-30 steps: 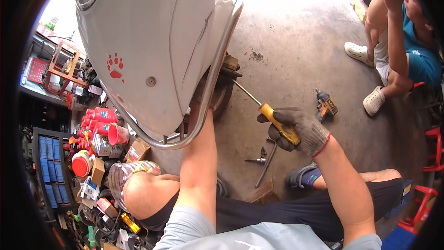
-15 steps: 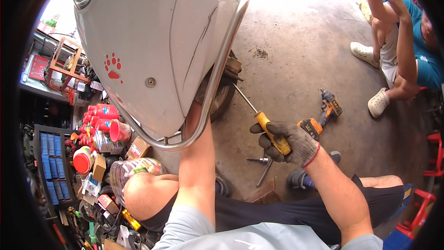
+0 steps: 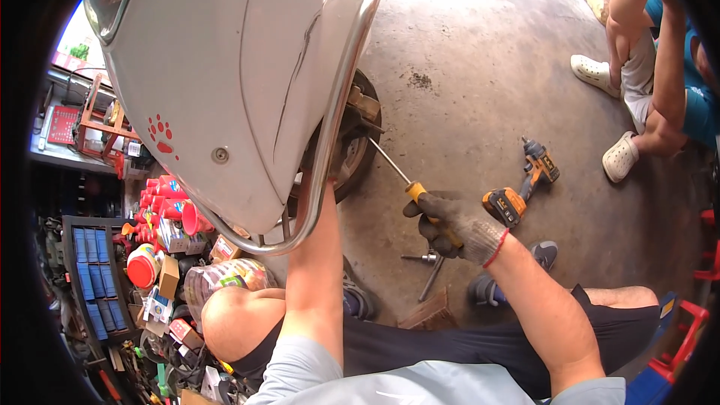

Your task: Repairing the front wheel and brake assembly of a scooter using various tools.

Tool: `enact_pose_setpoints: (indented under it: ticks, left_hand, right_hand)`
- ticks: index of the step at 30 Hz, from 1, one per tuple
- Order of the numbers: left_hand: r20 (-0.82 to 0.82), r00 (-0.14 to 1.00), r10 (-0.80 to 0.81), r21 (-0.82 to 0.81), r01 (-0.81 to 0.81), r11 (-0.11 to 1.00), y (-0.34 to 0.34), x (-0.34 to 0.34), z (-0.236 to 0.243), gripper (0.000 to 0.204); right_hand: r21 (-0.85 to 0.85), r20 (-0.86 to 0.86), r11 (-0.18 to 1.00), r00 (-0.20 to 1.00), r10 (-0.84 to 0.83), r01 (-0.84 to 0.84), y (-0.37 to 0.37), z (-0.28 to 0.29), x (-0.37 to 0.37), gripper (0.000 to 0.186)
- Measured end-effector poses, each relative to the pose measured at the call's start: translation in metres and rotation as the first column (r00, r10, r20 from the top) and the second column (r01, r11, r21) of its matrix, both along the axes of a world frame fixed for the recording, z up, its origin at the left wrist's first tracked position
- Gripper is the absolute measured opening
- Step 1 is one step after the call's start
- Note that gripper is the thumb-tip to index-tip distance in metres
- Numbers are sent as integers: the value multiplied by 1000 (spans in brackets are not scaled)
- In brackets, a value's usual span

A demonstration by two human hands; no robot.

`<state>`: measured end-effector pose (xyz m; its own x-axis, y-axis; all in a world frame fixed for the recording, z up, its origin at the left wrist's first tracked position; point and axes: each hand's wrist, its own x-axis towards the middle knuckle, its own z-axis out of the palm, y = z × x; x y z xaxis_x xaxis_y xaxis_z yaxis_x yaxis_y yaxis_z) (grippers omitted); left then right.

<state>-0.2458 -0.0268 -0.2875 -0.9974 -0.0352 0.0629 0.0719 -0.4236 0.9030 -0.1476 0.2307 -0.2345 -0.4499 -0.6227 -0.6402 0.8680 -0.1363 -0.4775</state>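
In my right hand, which wears a grey work glove with dark fingers, is a screwdriver with a yellow handle. The fingers wrap round the handle. Its long metal shaft points up and left, its tip by the dark parts near the wheel of a white vehicle. My left forearm reaches up behind the vehicle's curved metal bumper bar. The body and bar hide most of my left hand, so its fingers do not show. The white panel bears a red paw print and a long crack.
On the concrete floor lie an orange and black cordless driver and a T-handled wrench. A wooden block is between my feet. At the right sits another person. Red bottles, boxes and blue drawers crowd the left.
The vehicle appears further left in the view and more of its wheel shows. My right hand has moved slightly left with the screwdriver. The other person's raised hands have shifted.
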Motion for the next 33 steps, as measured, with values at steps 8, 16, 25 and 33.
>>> enact_pose_setpoints:
  ticks: [8,16,25,33]
  left_hand:
    - [-64,998,11,-82,-16,996,-14,-3,-6,54]
    - [66,936,-347,515,266,815,-40,-15,-24,45]
    - [84,941,-327,634,203,746,-2,-11,-12,45]
    - [-2,991,-136,565,113,818,-21,-11,-29,61]
  right_hand:
    - [179,-115,984,992,45,-24,-11,10,1,34]
    - [154,-135,986,987,88,-67,-3,30,-2,32]
    - [48,-68,996,995,78,-75,8,7,-5,34]
    - [-250,160,968,987,14,27,11,-9,-4,39]
